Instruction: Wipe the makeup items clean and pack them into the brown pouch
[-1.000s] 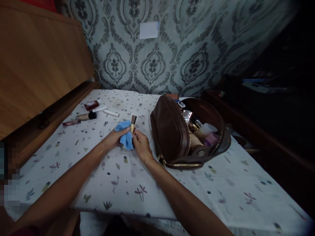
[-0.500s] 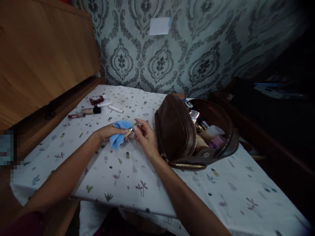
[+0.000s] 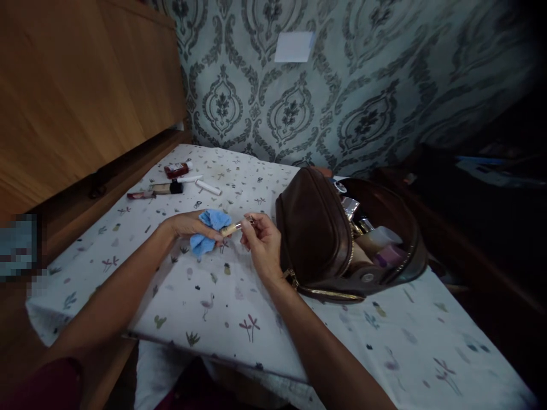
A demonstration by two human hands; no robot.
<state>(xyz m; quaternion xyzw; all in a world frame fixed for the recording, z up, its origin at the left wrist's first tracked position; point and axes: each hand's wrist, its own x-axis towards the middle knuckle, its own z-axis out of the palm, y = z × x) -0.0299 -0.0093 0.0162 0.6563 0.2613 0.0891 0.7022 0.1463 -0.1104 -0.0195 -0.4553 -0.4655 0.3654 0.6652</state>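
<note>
My left hand (image 3: 188,224) is closed round a crumpled blue cloth (image 3: 202,245) and the lower end of a small beige cosmetic tube (image 3: 229,230) with a shiny silver collar. My right hand (image 3: 265,246) pinches the tube's other end between thumb and fingers, which partly hide it. Both hands are over the patterned white tablecloth (image 3: 226,319). Just right of my right hand stands a brown leather makeup bag (image 3: 310,228), unzipped, with several cosmetics inside.
At the back left lie a dark red bottle (image 3: 176,169), a beige bottle with a black cap (image 3: 167,188), a lip gloss tube (image 3: 142,195) and white sticks (image 3: 208,187). A wooden cabinet (image 3: 106,85) borders the left side; a patterned wall (image 3: 239,85) rises behind.
The whole view has shifted a little, so things appear slightly farther right. My right hand has drawn back from the left, and more of the tube shows between them.
</note>
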